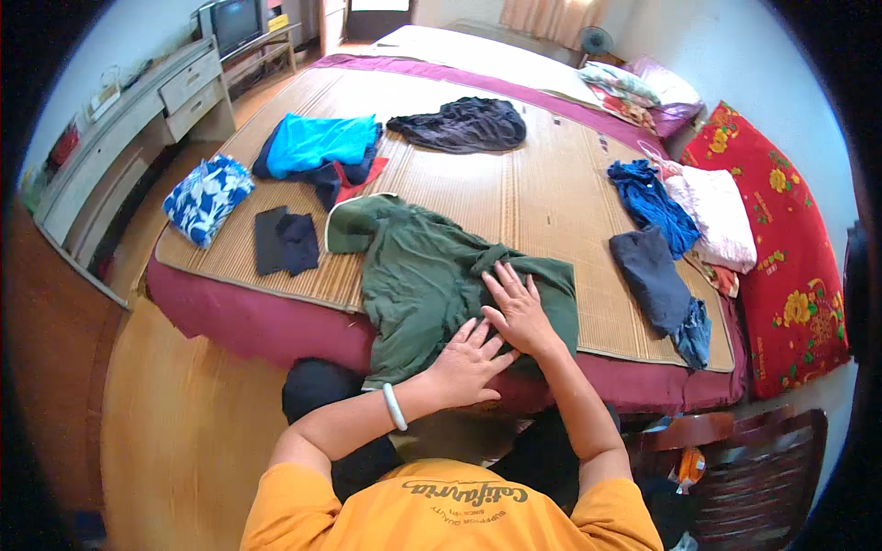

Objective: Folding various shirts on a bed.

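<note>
A dark green shirt (413,266) lies spread over the bed's near edge, its lower left part hanging down the side. My left hand (464,367) rests open on the cloth, fingers stretched toward the right, a pale bangle (394,407) on its wrist. Just above and to the right, my right hand (520,314) presses flat on the same shirt with fingers spread. The fingertips of the left hand come close to the right wrist. At the shirt's upper left is a lighter green, pale-edged part (353,225), perhaps a collar or sleeve.
Left on the woven mat (551,188) are a folded blue-and-white patterned cloth (209,200), dark folded pieces (286,241) and a bright blue garment (322,140). Farther back lies a black garment (464,124). Blue clothes (652,275) sit at right, near a red floral panel (776,257).
</note>
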`<state>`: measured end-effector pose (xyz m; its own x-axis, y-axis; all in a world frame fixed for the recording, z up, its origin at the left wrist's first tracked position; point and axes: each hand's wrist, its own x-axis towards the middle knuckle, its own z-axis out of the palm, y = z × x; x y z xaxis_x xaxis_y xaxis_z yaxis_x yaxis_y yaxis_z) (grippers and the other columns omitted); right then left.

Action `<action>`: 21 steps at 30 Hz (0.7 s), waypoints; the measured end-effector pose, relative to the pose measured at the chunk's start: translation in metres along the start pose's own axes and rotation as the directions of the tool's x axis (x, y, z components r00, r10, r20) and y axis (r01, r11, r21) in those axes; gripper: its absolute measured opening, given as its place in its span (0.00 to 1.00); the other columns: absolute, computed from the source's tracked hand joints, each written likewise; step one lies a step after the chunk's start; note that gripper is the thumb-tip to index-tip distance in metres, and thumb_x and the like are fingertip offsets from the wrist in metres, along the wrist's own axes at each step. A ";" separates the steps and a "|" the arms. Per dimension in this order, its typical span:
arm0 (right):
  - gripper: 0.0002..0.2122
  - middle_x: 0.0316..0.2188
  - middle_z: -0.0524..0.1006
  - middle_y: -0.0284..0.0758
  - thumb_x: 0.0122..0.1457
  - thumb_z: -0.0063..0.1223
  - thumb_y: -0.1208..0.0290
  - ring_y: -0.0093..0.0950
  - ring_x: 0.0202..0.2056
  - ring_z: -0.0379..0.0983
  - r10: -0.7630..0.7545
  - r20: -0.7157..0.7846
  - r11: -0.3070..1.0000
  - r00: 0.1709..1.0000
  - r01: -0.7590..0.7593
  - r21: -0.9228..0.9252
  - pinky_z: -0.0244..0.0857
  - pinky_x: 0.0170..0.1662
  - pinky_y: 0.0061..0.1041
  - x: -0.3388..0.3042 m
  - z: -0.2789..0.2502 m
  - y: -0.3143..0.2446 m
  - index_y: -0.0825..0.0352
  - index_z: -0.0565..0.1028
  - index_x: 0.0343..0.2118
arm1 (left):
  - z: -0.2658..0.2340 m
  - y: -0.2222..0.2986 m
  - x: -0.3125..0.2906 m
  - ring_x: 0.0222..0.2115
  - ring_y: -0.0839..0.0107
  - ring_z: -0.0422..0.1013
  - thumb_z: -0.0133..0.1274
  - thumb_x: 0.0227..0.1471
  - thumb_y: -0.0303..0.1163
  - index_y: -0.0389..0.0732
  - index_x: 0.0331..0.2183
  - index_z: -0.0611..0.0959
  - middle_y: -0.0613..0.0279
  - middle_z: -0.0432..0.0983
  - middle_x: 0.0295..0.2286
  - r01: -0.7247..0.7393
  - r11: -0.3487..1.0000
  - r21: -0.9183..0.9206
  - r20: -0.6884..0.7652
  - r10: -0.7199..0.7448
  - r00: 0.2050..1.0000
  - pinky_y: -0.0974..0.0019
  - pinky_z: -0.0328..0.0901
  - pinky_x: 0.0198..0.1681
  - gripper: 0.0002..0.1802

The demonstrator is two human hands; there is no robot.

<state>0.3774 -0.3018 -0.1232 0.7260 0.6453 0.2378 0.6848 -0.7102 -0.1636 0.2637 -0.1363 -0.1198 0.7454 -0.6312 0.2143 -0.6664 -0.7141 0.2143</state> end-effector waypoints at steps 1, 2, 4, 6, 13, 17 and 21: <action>0.29 0.67 0.56 0.43 0.63 0.46 0.51 0.40 0.69 0.47 -0.012 0.009 1.000 1.000 0.012 0.005 0.39 0.67 0.52 0.007 0.004 0.002 0.60 0.62 0.64 | 0.000 0.000 -0.001 0.63 0.42 0.50 0.61 0.43 0.59 0.54 0.61 0.68 0.50 0.56 0.61 0.015 1.000 -0.004 -0.001 -0.015 1.000 0.42 0.45 0.65 0.45; 0.29 0.67 0.56 0.43 0.63 0.45 0.51 0.40 0.69 0.47 0.002 0.007 1.000 1.000 -0.002 -0.022 0.40 0.67 0.51 0.015 0.004 0.010 0.59 0.62 0.64 | -0.001 0.002 -0.002 0.63 0.42 0.50 0.62 0.43 0.58 0.53 0.61 0.68 0.50 0.56 0.61 0.002 1.000 -0.002 -0.036 -0.002 0.999 0.42 0.45 0.65 0.46; 0.29 0.67 0.56 0.42 0.63 0.43 0.49 0.39 0.68 0.49 0.071 -0.035 0.996 0.997 -0.072 -0.043 0.40 0.68 0.48 0.030 0.012 0.026 0.58 0.61 0.65 | 0.001 0.003 -0.003 0.62 0.43 0.52 0.64 0.41 0.56 0.52 0.62 0.66 0.51 0.56 0.62 -0.011 1.000 0.001 -0.067 0.011 0.998 0.44 0.47 0.65 0.48; 0.29 0.66 0.59 0.43 0.64 0.40 0.47 0.39 0.67 0.52 0.200 -0.054 0.979 0.978 -0.201 -0.031 0.41 0.67 0.49 0.046 0.021 0.045 0.58 0.61 0.64 | 0.003 0.004 -0.003 0.62 0.43 0.52 0.65 0.40 0.55 0.53 0.62 0.66 0.51 0.56 0.62 -0.014 1.000 0.016 -0.062 0.015 0.998 0.45 0.47 0.65 0.49; 0.22 0.58 0.68 0.47 0.65 0.42 0.53 0.42 0.61 0.62 0.327 -0.114 0.945 0.938 -0.324 0.041 0.54 0.62 0.49 0.065 0.021 0.099 0.62 0.71 0.55 | 0.004 0.002 -0.010 0.62 0.45 0.53 0.67 0.37 0.52 0.53 0.62 0.65 0.52 0.55 0.62 -0.010 1.000 0.017 -0.044 0.011 0.999 0.46 0.48 0.65 0.52; 0.16 0.45 0.76 0.48 0.62 0.48 0.60 0.42 0.51 0.71 0.459 -0.365 0.887 0.810 -0.439 0.142 0.64 0.54 0.36 0.028 0.012 0.185 0.65 0.78 0.45 | 0.005 0.004 0.000 0.62 0.46 0.53 0.67 0.37 0.53 0.53 0.62 0.65 0.53 0.55 0.62 -0.056 0.998 -0.028 -0.094 0.053 0.994 0.47 0.47 0.65 0.51; 0.13 0.34 0.78 0.45 0.56 0.58 0.61 0.42 0.41 0.75 0.339 -0.334 0.941 0.880 -0.316 0.121 0.68 0.45 0.38 0.003 -0.014 0.150 0.67 0.80 0.35 | -0.003 0.003 -0.010 0.62 0.46 0.53 0.66 0.38 0.54 0.53 0.62 0.65 0.53 0.56 0.62 0.000 1.000 0.010 -0.057 0.001 0.998 0.47 0.47 0.65 0.51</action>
<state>0.4808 -0.4103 -0.1336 0.8496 0.2331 0.4731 0.4222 -0.8383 -0.3451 0.2541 -0.1308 -0.1185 0.7427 -0.6135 0.2685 -0.6663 -0.7171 0.2045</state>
